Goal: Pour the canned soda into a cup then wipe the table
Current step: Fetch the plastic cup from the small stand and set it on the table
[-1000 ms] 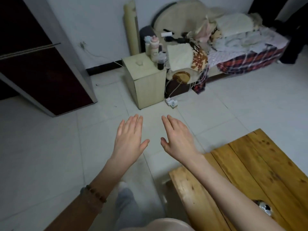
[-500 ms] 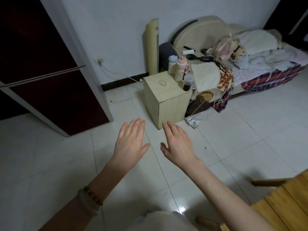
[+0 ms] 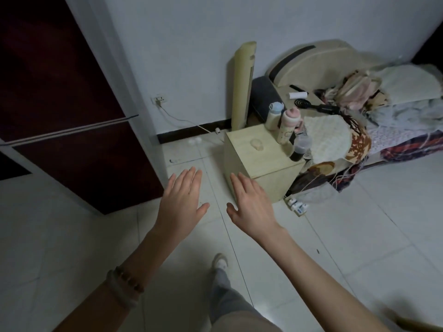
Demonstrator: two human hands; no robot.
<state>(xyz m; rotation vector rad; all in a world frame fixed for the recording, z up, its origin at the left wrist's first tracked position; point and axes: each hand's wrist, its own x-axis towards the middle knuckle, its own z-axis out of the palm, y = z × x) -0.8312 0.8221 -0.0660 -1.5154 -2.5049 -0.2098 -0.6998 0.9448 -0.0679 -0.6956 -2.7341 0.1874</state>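
My left hand (image 3: 183, 203) and my right hand (image 3: 251, 207) are stretched out side by side over the white tiled floor, palms down, fingers apart, holding nothing. A bead bracelet sits on my left wrist. No soda can, cup or cloth shows in this view. Only a blurred sliver of the wooden table (image 3: 417, 325) remains at the bottom right corner.
A pale wooden cabinet (image 3: 261, 173) stands just beyond my hands with several bottles (image 3: 286, 123) on it. A cluttered bed (image 3: 374, 116) lies to the right, a dark red door (image 3: 72, 130) to the left. A power strip (image 3: 297, 206) lies on the floor. My leg and shoe (image 3: 220, 261) are below.
The view has swung up and left: the wooden table slid out of the frame to the bottom right, the cabinet and door came closer. Both hands kept their open pose.
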